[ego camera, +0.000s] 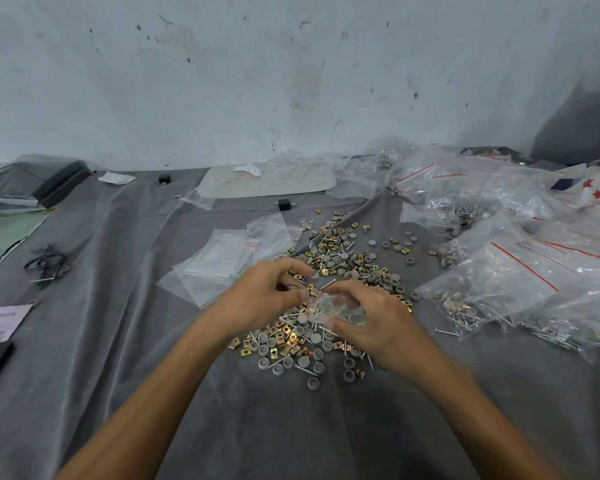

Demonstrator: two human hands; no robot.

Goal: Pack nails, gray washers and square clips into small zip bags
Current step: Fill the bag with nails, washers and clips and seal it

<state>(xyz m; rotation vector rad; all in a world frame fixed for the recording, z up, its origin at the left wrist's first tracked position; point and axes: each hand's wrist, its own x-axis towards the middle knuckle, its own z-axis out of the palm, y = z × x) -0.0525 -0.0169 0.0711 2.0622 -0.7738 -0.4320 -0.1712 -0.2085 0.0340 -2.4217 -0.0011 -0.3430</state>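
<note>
A loose heap of gray washers (pixel 340 261), brass square clips (pixel 284 337) and nails (pixel 305 368) lies on the gray cloth in the middle. My right hand (pixel 374 323) holds a small clear zip bag (pixel 336 310) just above the heap, with some parts inside it. My left hand (pixel 267 292) is beside the bag's left edge, fingers curled; its fingertips pinch something small at the bag's mouth, but I cannot make out what. Empty small zip bags (pixel 222 261) lie stacked to the left of the heap.
Many filled zip bags (pixel 499 271) are piled at the right. A white tray (pixel 267 183) sits by the wall. Black cable ties (pixel 47 263) and a pink paper (pixel 0 322) lie at the left. Two small black blocks (pixel 283 204) stand behind the heap.
</note>
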